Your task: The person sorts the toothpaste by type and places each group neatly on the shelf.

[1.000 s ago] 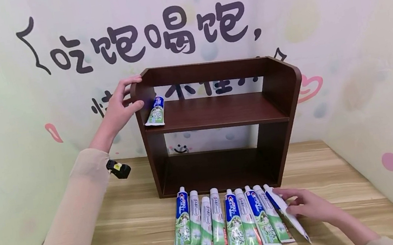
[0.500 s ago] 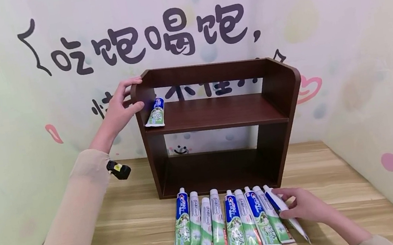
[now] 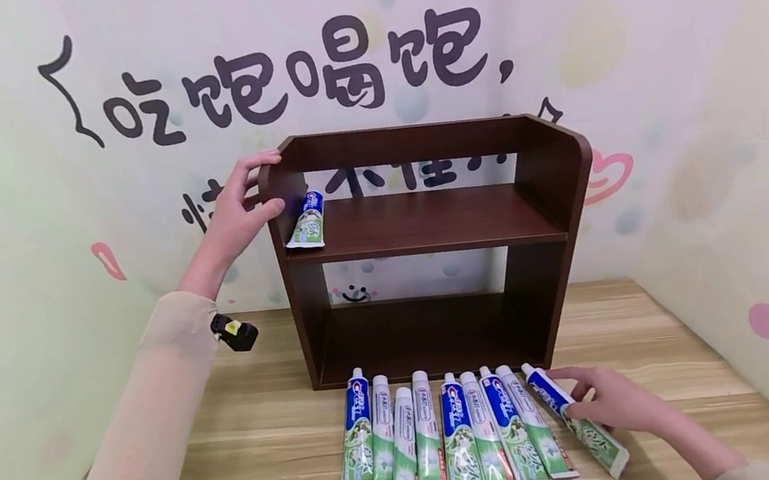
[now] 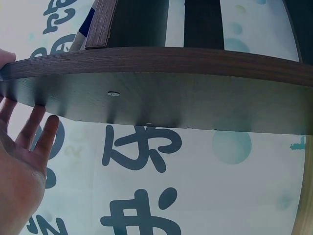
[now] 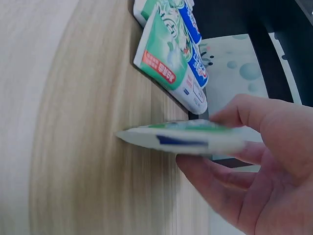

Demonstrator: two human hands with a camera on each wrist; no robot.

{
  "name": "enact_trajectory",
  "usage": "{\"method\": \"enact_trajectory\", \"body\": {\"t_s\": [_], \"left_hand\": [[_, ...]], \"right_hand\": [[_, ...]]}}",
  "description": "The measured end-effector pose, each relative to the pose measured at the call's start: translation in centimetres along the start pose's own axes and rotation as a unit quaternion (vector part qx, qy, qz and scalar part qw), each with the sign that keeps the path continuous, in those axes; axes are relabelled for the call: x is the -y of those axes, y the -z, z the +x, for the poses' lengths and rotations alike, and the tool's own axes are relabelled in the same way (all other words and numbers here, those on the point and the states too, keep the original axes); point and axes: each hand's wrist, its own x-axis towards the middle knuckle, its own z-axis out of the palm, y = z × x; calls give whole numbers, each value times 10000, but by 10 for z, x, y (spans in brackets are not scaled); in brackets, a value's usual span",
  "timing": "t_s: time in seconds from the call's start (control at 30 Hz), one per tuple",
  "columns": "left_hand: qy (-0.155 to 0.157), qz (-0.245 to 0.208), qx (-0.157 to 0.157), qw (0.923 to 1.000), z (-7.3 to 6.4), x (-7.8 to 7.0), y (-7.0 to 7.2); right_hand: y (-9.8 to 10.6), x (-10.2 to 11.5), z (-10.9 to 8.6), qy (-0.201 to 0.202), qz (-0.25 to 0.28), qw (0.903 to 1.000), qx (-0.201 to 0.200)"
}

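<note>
My left hand (image 3: 236, 207) holds the upper left side panel of a dark brown two-tier shelf (image 3: 426, 222). In the left wrist view its thumb and fingers (image 4: 46, 137) lie on opposite sides of that panel. At the right end of a row of tubes, my right hand (image 3: 617, 400) pinches a blue, white and green toothpaste tube (image 3: 589, 433) between thumb and fingers. The right wrist view shows this held tube (image 5: 171, 139) edge-on and blurred, close over the table. Another blue and green toothpaste tube (image 3: 308, 222) stands tilted at the left of the upper tier.
Several toothpaste tubes (image 3: 460, 443), some blue and green, others white and green, lie side by side on the wooden table (image 3: 252, 455) before the shelf. A printed backdrop (image 3: 698, 106) encloses the back and sides. A small black camera (image 3: 233, 332) sits at the left wrist.
The tube in my right hand has rolled from edge-on to show its printed front, tilting away from the row. My left hand stays on the shelf.
</note>
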Motion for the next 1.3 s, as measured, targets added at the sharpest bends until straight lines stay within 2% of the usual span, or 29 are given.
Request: {"method": "enact_trajectory", "body": {"t_s": [0.17,0.37,0.6,0.97,1.3], "left_hand": [[-16,-40,-5,10000,-1,0,1],[-2,-31,8,10000,-1,1,1],[5,-22,16,10000,0,2,1],[-19,14,28,10000,-1,1,1],[-36,6,61,10000,-1,-1,1]], "right_hand": [[4,-3,-2,13,-483,9988,48],[9,-6,-3,92,-397,9983,410],[14,-9,0,153,-589,9961,645],[16,-5,0,-296,80,9959,847],[15,-8,1,-402,352,9946,884]]}}
